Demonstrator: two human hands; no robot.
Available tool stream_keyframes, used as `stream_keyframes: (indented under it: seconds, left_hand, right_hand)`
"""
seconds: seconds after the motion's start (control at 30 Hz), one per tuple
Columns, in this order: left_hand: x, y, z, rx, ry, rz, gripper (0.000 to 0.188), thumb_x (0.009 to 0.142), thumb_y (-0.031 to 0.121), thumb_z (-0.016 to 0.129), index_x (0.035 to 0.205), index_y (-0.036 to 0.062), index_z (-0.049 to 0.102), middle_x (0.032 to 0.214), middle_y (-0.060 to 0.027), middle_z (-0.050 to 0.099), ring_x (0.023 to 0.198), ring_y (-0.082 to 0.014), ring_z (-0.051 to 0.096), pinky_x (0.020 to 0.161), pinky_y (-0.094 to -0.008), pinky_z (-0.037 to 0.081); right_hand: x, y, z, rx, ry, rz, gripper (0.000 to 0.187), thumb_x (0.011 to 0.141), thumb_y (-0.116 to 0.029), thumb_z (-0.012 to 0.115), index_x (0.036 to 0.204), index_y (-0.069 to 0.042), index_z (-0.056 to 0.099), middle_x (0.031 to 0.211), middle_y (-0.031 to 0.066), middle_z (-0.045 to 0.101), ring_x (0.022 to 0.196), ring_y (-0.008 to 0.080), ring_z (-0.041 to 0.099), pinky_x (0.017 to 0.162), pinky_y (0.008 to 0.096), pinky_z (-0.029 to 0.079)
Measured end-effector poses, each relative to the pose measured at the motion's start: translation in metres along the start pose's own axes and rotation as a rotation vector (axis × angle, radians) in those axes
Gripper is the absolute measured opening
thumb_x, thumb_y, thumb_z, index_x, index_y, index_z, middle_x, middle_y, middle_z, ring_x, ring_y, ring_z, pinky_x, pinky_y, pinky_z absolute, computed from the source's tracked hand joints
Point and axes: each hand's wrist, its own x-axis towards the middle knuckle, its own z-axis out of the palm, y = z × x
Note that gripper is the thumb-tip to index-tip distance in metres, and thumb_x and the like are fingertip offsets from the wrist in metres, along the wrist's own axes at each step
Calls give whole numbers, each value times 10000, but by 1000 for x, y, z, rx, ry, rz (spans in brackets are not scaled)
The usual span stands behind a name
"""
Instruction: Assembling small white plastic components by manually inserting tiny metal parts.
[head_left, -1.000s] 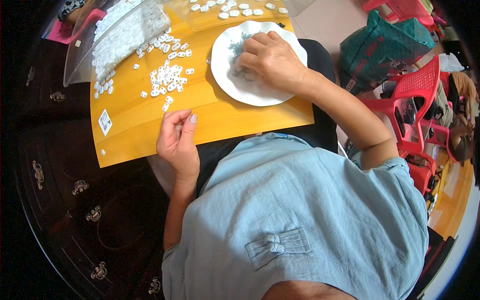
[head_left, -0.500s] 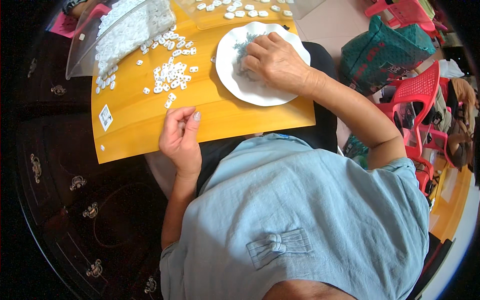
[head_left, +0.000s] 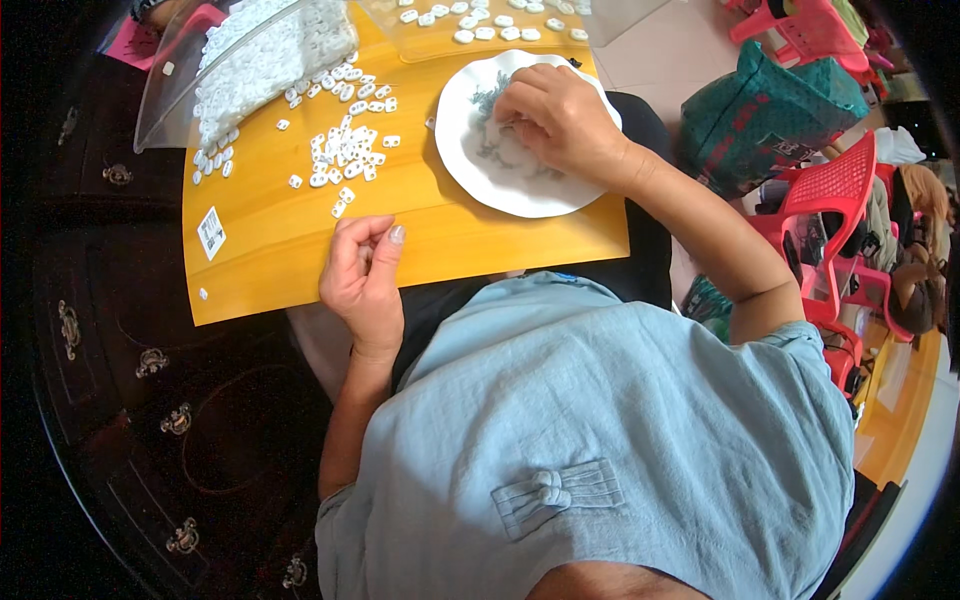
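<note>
Two hands at the yellow tabletop (head_left: 280, 240), and it's the right hand (head_left: 562, 118) that has just shifted! Half a second ago its fingers were low over the white plate (head_left: 452, 150) at the right edge; now they've drawn up and back, baring blue-grey bits or markings, too blurred to say which. So the action stays over the plate, with more of its middle on show. Fingers bent, tips gathered close; whether anything is pinched, I can't tell. At the near edge the left hand (head_left: 362, 275) keeps its half-curled pose, thumb near forefinger, contents hidden. Just beyond, white two-holed pieces (head_left: 345, 148) lie heaped, untouched; toward the far left corner, a clear tub (head_left: 163, 115) holds more.
</note>
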Motion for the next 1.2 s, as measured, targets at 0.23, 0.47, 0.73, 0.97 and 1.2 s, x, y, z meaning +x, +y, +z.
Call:
stream_keyframes:
  seconds: [0.23,0.47,0.73,0.97,1.2]
  left_hand:
    - [12,15,17,68,-100,162,97,835,-47,676,914,-24,624,807,-15,556,660,-72,476,610,-199,402]
    - [37,41,63,-38,-218,206,114,833,-40,664,941,-13,638,798,-11,552,672,-74,495,616,-206,416]
    - [52,48,95,-182,-325,127,91,868,-17,661,955,-24,634,806,-10,562,706,-76,532,638,-220,447]
    - [47,46,89,-279,-314,-83,61,906,44,649,910,-11,623,777,1,594,693,-61,535,619,-200,442]
    - [39,50,61,-555,-380,-477,115,931,122,636,942,7,629,753,-26,608,600,-74,530,497,-187,397]
  right_hand:
    - [-3,-22,-31,1130,52,715,83,863,33,620,905,-28,658,868,23,633,797,143,608,886,296,499]
    - [-19,-19,-38,1633,112,810,61,871,-32,647,916,9,637,838,66,623,811,168,602,858,329,499]
    - [-24,-29,-38,1766,101,804,92,875,-53,655,943,8,641,873,61,632,834,161,602,824,314,488]
    - [-21,-41,-32,1542,135,736,117,856,-17,666,969,11,663,918,48,644,877,142,608,813,267,475]
    - [-12,-48,-35,882,62,256,119,824,13,690,934,28,648,869,71,644,844,163,619,770,268,478]
